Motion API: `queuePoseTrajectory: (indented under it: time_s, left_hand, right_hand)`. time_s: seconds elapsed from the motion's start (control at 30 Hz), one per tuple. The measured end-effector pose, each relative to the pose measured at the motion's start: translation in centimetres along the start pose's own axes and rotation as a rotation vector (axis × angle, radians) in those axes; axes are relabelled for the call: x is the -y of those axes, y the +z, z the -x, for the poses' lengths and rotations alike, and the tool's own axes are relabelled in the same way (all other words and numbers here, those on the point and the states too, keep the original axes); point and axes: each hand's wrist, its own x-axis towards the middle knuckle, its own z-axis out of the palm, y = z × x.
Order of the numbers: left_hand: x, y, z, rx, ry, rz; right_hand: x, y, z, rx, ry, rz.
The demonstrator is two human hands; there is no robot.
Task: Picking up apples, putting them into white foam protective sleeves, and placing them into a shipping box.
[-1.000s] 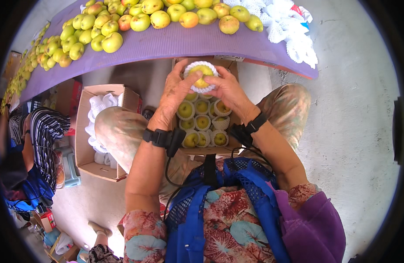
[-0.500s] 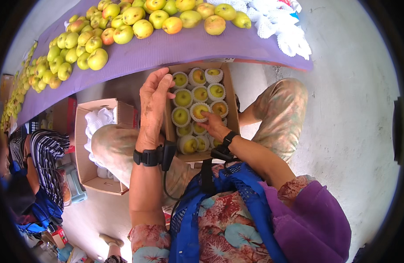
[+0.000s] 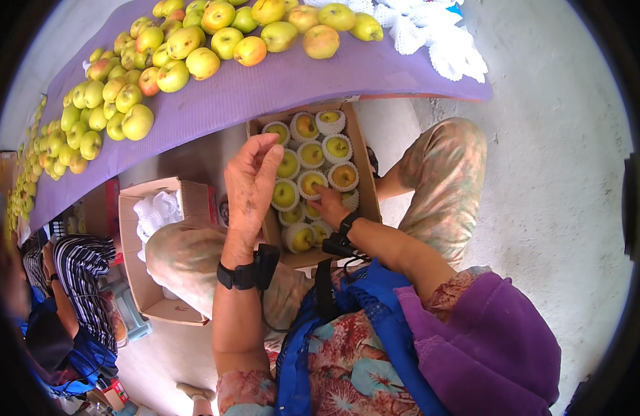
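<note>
In the open cardboard box (image 3: pixel 365 166) between my knees lie rows of yellow-green apples, each in a white foam net. My right hand (image 3: pixel 330 206) reaches in from the right, its thumb and fingertips against one netted apple (image 3: pixel 311 184) near the middle; its other fingers are partly hidden. Over the box's left side hovers my left hand (image 3: pixel 250 182), empty, with loosely bent fingers and the thumb apart. Beneath it, part of the left column of apples is covered. Next to my right hand sits another netted apple (image 3: pixel 344 176), yellow with an orange blush.
Loose apples (image 3: pixel 137 122) cover much of the purple-topped table (image 3: pixel 216 104) ahead, with white foam nets (image 3: pixel 448 52) at its right end. A second carton (image 3: pixel 129 236) holding foam nets (image 3: pixel 157 211) stands by my left knee. Another person in striped trousers (image 3: pixel 84 270) sits at the far left.
The view has shifted slightly, so the table's apples appear farther left and the box is more tilted. My left hand sits a little lower; my right hand stays at the same apple.
</note>
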Motion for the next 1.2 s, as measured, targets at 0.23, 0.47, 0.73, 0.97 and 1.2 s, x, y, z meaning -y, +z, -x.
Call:
queuePoseTrajectory:
  time_s: [0.23,0.47,0.73,0.97,1.2]
  left_hand:
    - [-0.6,0.7,0.2,-0.014,0.067,-0.113]
    - [0.3,1.3,-0.1,-0.014,0.151,-0.227]
    - [0.3,1.8,-0.3,0.018,0.214,-0.35]
    - [0.0,1.7,-0.2,0.062,0.207,-0.437]
    - [0.2,1.6,0.0,0.061,0.259,-0.464]
  right_hand:
    - [-0.6,0.5,-0.4,0.043,-0.047,-0.107]
    - [-1.2,-0.2,-1.5,0.176,-0.078,-0.22]
    - [-1.3,-0.6,-1.6,0.108,-0.021,-0.077]
    - [-1.1,-0.6,-0.7,0.074,0.106,-0.043]
    - [-1.2,-0.7,-1.4,0.066,0.09,-0.149]
